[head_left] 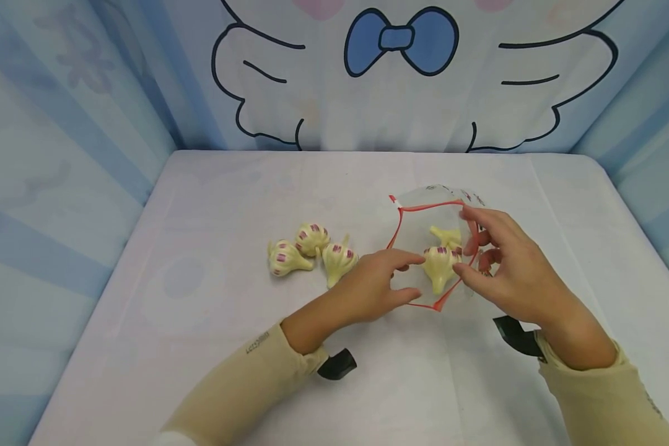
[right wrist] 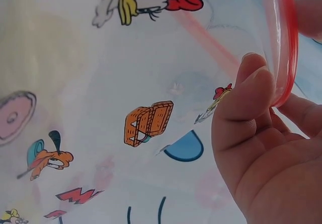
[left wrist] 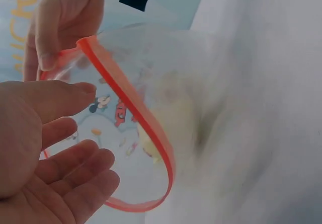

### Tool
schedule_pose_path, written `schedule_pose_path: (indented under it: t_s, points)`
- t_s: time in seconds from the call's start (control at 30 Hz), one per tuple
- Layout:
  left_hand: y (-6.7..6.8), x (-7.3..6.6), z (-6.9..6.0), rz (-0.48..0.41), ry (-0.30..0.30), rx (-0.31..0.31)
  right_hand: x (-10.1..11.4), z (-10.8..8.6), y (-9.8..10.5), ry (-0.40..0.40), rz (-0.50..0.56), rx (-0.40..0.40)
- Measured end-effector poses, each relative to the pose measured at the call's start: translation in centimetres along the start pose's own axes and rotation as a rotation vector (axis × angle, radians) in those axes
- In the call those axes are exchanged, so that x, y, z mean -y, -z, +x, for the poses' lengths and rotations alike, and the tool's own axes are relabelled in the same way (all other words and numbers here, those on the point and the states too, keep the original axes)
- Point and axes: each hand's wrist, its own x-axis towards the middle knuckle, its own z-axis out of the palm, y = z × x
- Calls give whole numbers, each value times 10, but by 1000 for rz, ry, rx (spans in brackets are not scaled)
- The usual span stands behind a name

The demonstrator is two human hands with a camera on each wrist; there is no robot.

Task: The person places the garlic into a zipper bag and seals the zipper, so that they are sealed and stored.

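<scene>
A clear zip bag with a red edge and cartoon prints gapes toward the left hand. My right hand pinches that red edge on the bag's right side, seen also in the right wrist view. At the bag's mouth, my left hand has its fingers extended and apart, with nothing between them. Two pale garlic bulbs with purple marks show at the bag: a front bulb and a partly covered bulb behind it. Through the plastic, the left wrist view gives only a blurred garlic shape.
Three more garlic bulbs lie close together left of the left hand: one at left, one behind, one at right. A white cloth covers the table. Patterned blue curtains surround it.
</scene>
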Motion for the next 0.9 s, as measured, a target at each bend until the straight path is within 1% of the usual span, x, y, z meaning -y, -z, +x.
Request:
schedule_pose_path:
  t_s: [0.13, 0.23, 0.4, 0.47, 0.53, 0.63, 0.73, 0.83, 0.9]
  points:
    - [9, 6, -13, -4, -5, -34, 0, 0, 0, 0, -2, 0]
    - [17, 13, -23, -23, 16, -76, 0, 0, 1, 7, -3, -3]
    - [29, 28, -35, -51, 98, -157, 0, 0, 1, 12, -2, -4]
    - [32, 35, -38, -53, 134, -182, 0, 0, 1, 16, -1, -4]
    - [33, 43, -40, -57, 155, -202, 0, 0, 1, 20, 2, -4]
    - [35, 53, -42, -16, 168, -220, -1, 1, 1, 21, 8, -1]
    - [38, 59, -42, 51, 154, -224, -1, 1, 1, 18, 5, 3]
    - [40, 63, -42, 112, 144, -210, -1, 1, 1, 15, 2, 4]
    - [41, 65, -40, 130, 150, -191, -1, 1, 1, 17, 4, 3]
